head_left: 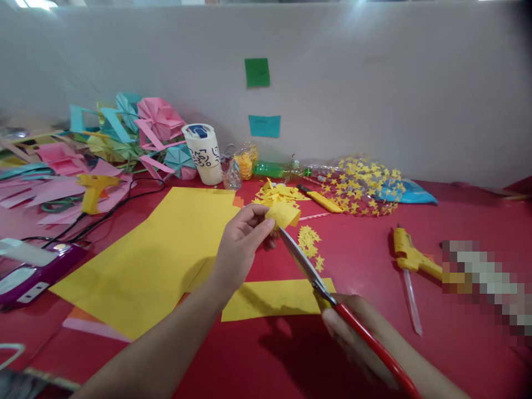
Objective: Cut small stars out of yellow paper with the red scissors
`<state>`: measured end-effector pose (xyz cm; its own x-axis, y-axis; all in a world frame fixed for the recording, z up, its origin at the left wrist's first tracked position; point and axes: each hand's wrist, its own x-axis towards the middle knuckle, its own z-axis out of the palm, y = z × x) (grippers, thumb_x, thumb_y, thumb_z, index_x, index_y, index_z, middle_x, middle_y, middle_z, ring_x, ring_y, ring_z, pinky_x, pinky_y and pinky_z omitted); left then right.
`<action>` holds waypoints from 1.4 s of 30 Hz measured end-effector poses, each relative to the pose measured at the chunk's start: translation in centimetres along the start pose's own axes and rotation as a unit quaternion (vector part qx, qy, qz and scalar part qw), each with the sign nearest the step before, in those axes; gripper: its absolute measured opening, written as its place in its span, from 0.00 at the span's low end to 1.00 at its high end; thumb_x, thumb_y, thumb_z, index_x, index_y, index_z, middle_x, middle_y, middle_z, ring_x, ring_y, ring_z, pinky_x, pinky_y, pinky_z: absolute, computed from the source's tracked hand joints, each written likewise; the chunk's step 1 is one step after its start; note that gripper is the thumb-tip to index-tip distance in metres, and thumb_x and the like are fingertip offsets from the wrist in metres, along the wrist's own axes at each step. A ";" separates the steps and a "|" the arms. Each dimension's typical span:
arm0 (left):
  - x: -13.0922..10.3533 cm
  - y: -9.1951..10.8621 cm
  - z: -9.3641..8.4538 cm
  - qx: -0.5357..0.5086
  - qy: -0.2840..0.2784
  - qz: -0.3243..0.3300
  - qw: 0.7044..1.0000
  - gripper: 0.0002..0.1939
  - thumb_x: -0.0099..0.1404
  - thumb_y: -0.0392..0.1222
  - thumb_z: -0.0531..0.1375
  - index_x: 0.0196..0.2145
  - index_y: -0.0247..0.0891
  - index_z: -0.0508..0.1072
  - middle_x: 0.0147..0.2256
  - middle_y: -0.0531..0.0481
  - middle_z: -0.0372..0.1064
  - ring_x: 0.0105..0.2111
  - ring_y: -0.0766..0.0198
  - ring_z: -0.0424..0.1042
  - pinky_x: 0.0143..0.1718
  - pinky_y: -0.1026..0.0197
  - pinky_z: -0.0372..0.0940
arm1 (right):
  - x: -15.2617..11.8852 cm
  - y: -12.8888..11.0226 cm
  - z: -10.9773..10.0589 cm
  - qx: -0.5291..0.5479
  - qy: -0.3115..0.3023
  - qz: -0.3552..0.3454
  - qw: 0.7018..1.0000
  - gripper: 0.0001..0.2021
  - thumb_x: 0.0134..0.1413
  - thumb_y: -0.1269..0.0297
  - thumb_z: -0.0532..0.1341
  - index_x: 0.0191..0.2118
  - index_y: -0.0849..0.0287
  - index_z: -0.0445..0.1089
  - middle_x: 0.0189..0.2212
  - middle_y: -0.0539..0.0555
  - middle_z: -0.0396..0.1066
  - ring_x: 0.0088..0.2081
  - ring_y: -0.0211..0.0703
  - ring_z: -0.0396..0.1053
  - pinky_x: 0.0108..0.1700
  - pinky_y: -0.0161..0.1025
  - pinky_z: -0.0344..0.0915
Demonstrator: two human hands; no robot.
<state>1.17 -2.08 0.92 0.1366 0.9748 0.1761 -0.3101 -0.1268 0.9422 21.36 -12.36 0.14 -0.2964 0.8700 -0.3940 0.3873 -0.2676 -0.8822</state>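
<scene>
Between the thumb and fingers of my left hand (pixel 245 235) is a small curled piece of yellow paper (pixel 284 213). My right hand (pixel 353 327) grips red-handled scissors (pixel 305 263), whose blade tips reach the lower edge of that piece. The blades look nearly closed; whether paper lies between them I cannot tell. Just right of the tips lies a little heap of cut yellow stars (pixel 308 241). Behind my left hand sits a pile of yellow paper scraps (pixel 278 194). Below the scissors lies a yellow paper strip (pixel 270 299) with faint marks.
Large yellow sheets (pixel 166 249) spread at left. Yellow glue guns lie left (pixel 93 191) and right (pixel 409 252). Along the back stand a white tumbler (pixel 204 155), a green bottle (pixel 272 168), a yellow cutter (pixel 324 200) and a star-covered clear plastic piece (pixel 361 185). Folded paper decorations (pixel 160 119) crowd the far left.
</scene>
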 end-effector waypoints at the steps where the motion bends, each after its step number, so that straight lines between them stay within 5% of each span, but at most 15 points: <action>1: 0.0 0.1 0.1 0.010 0.004 0.009 1.000 0.07 0.63 0.37 0.62 0.40 0.41 0.72 0.26 0.57 0.67 0.23 0.71 0.69 0.24 0.68 0.65 | 0.0 0.0 0.0 0.001 0.000 0.005 1.000 0.29 0.55 0.32 0.53 0.25 0.55 0.54 0.16 0.42 0.53 0.16 0.30 0.50 0.18 0.31 0.45; 5: -0.2 0.4 0.3 0.047 0.005 0.067 0.997 0.14 0.62 0.35 0.63 0.46 0.43 0.73 0.32 0.54 0.68 0.28 0.71 0.70 0.32 0.67 0.68 | 0.2 0.1 -0.2 -0.001 0.002 0.001 1.000 0.28 0.55 0.34 0.56 0.25 0.56 0.55 0.15 0.43 0.53 0.16 0.30 0.51 0.18 0.32 0.46; 9: -0.3 0.3 0.1 0.078 0.017 0.105 0.991 0.07 0.62 0.35 0.63 0.39 0.42 0.77 0.37 0.51 0.71 0.36 0.68 0.70 0.39 0.67 0.68 | 0.0 -0.1 -0.3 0.002 0.006 0.018 1.000 0.28 0.53 0.32 0.56 0.26 0.56 0.56 0.16 0.43 0.54 0.16 0.31 0.52 0.18 0.31 0.47; 25: -0.5 0.4 0.2 0.077 0.022 0.084 0.993 0.11 0.60 0.34 0.63 0.39 0.45 0.81 0.43 0.48 0.74 0.44 0.62 0.71 0.43 0.63 0.69 | -0.2 0.6 -0.8 -0.010 -0.060 -0.052 0.997 0.28 0.58 0.32 0.51 0.27 0.56 0.54 0.17 0.43 0.53 0.17 0.29 0.48 0.17 0.30 0.45; 36: -0.4 0.5 0.0 0.099 0.006 0.093 0.991 0.12 0.61 0.33 0.62 0.39 0.46 0.81 0.42 0.50 0.73 0.44 0.63 0.71 0.43 0.64 0.68 | 0.5 0.2 -0.9 -0.037 -0.019 -0.047 0.998 0.28 0.56 0.36 0.57 0.23 0.55 0.52 0.18 0.44 0.51 0.20 0.32 0.51 0.22 0.34 0.46; 42: -0.3 0.6 -0.1 0.111 0.010 0.098 0.989 0.12 0.60 0.33 0.62 0.38 0.46 0.81 0.41 0.49 0.74 0.44 0.62 0.71 0.44 0.62 0.68 | 0.0 -0.1 -0.7 -0.009 -0.021 0.012 1.000 0.28 0.55 0.33 0.55 0.25 0.55 0.54 0.16 0.42 0.53 0.16 0.29 0.48 0.18 0.32 0.44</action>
<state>0.87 -2.46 1.41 0.0754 0.9306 0.3582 -0.1138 -0.3488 0.9302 21.90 -12.06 0.43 -0.3237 0.8452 -0.4253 0.4095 -0.2801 -0.8683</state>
